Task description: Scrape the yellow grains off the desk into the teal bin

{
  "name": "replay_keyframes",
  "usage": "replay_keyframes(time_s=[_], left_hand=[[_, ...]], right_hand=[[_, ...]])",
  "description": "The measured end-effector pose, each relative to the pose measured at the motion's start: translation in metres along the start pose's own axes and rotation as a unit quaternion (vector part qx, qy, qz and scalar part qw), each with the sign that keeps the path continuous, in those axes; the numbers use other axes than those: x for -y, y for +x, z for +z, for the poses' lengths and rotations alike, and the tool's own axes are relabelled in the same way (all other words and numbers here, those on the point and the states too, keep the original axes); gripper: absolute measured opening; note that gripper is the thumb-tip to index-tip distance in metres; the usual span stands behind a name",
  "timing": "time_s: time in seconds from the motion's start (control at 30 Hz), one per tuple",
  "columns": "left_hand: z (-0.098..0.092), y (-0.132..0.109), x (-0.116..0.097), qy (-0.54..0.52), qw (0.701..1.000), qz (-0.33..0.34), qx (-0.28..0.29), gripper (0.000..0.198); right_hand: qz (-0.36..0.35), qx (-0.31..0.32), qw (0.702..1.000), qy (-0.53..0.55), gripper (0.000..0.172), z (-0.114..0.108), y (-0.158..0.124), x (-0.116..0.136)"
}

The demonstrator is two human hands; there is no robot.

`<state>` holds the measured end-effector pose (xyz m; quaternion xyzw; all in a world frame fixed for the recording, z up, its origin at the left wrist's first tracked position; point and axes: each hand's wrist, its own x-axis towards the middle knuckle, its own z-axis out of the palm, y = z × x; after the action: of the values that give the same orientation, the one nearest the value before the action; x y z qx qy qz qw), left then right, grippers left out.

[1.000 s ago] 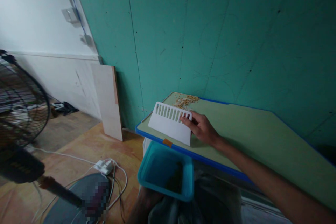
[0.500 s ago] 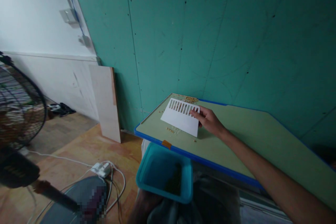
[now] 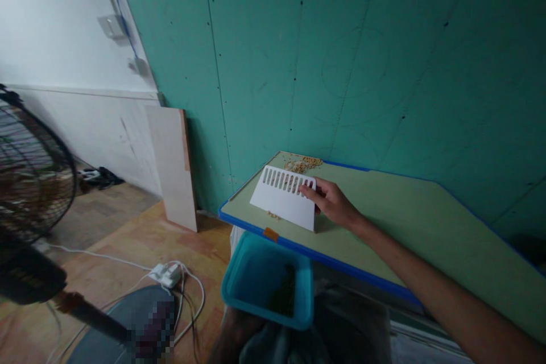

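My right hand (image 3: pixel 335 200) is closed on the right edge of a white slotted scraper (image 3: pixel 284 200), a flat plate with a row of long holes along its top. It stands tilted on the pale green tabletop (image 3: pixel 384 210). A few tan grains (image 3: pixel 273 215) lie by its lower edge, and a larger scatter of grains (image 3: pixel 303 164) sits behind it at the far edge. Below the table's blue rim is a turquoise plastic tub (image 3: pixel 247 278) with dark greenish stuff in it. My left hand (image 3: pixel 242 324), in shadow, holds the tub from below; its fingers are mostly hidden.
An orange-brown clip or tape (image 3: pixel 271 234) is on the table's front rim above the tub. At left stand a fan (image 3: pixel 34 182) and its round base (image 3: pixel 111 324). A power strip (image 3: pixel 165 274) with white cables lies on the floor. A board (image 3: pixel 174 170) leans against the green wall (image 3: pixel 264 57).
My right hand has drawn the white scraper left and toward the tub, covering some of the grains near the front edge. More grains show behind it. The tub has stayed in place.
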<state>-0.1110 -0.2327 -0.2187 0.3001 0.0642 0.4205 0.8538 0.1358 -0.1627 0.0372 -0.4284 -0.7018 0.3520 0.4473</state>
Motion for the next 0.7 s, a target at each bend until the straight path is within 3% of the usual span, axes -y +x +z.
replay_keyframes(time_s=[0.1, 0.3, 0.6, 0.7], left_hand=[[0.012, 0.000, -0.005, -0.074, 0.997, 0.022, 0.019, 0.033], [0.031, 0.002, -0.012, -0.107, 0.992, 0.020, 0.070, 0.036], [0.013, 0.003, -0.004, -0.140, 0.985, 0.022, 0.099, 0.044], [0.011, 0.004, -0.004, -0.146, 0.986, 0.013, 0.082, 0.044]], right_hand=[[-0.005, 0.007, 1.000, -0.006, 0.036, 0.001, 0.000, -0.001], [0.005, 0.019, 1.000, -0.002, 0.037, 0.004, -0.004, 0.003], [0.011, 0.031, 0.999, 0.007, 0.035, 0.006, -0.006, 0.007], [0.007, 0.043, 0.999, 0.017, 0.033, 0.007, -0.007, 0.006]])
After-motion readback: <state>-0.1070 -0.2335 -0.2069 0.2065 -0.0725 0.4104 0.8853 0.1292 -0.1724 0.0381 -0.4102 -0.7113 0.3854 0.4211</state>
